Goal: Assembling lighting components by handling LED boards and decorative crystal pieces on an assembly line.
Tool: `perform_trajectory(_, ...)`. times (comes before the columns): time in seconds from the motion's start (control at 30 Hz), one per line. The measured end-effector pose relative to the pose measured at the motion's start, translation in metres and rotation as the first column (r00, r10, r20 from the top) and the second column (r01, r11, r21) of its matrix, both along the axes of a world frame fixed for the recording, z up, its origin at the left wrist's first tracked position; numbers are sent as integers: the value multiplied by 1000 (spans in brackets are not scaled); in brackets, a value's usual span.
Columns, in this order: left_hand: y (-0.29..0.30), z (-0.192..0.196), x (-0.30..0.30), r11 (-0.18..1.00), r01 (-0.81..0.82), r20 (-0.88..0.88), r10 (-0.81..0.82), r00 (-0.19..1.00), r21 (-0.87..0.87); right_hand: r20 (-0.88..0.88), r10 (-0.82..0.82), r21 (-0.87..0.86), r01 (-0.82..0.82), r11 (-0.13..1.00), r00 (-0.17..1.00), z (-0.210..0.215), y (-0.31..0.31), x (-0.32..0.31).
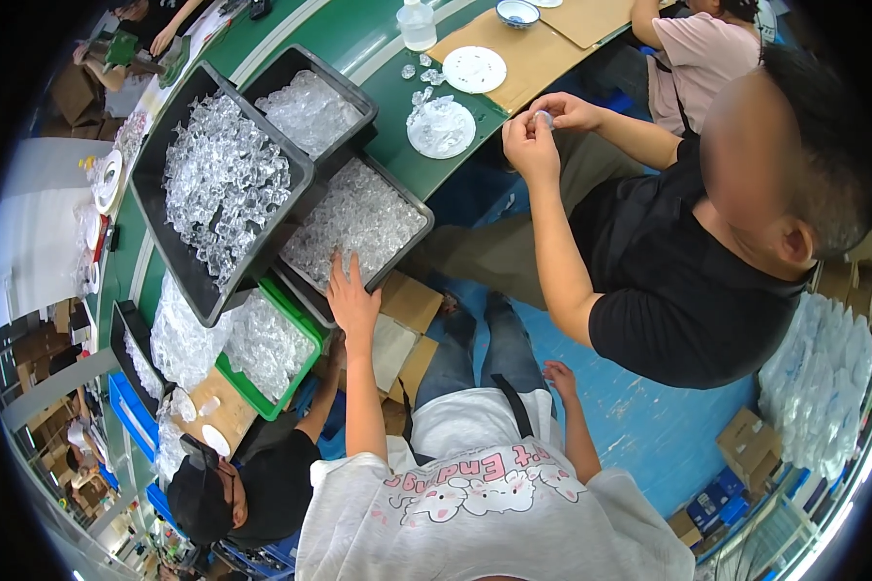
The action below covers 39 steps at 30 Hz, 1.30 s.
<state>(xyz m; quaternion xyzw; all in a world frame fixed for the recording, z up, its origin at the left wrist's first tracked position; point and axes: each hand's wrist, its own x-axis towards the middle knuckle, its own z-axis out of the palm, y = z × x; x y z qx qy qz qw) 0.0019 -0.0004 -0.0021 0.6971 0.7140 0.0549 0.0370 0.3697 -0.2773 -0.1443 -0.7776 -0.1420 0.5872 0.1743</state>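
Observation:
My left hand (353, 298) reaches over the near rim of a dark grey bin (422, 229). Its fingers are spread and the tips touch the small clear plastic pieces (354, 221) heaped inside; nothing is seen held. My right hand (560, 378) hangs low beside my hip, fingers loosely apart, with no object visible in it. A larger dark bin (302, 165) of clear pieces rests tilted beside and partly over the first one. Behind them stands another dark bin (360, 107) with clear pieces in a plastic bag.
To the right, a co-worker in black (693, 261) pinches a small item. Another in a black cap (203, 494) sits lower left by a green crate (305, 360). White plates (474, 70) and a bottle (417, 25) stand on the green table (383, 82). Cardboard boxes (412, 302) sit below.

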Motion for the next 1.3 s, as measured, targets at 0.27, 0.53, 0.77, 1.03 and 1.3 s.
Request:
perform_trajectory(0.27, 2, 2, 1, 1000, -12, 6, 12, 1000, -17, 7, 8, -12, -8, 1000, 1000, 4, 1, 1)
perform_trajectory(0.53, 3, 1, 1, 1000, -16, -2, 16, 1000, -23, -10, -14, -10, 13, 1000, 1000, 4, 3, 2)
perform_trajectory(0.77, 1, 1, 1, 999, -26, 3, 26, 1000, -25, -4, 7, -7, -7, 1000, 1000, 5, 4, 0)
perform_trajectory(1.03, 2, 1, 1, 999, -38, 18, 39, 999, -27, -23, -4, 12, 4, 1000, 1000, 1, 4, 3)
perform_trajectory(1.3, 2, 1, 0, 1000, -29, 33, 29, 999, -10, -21, 2, 8, -1, 1000, 1000, 1, 6, 4)
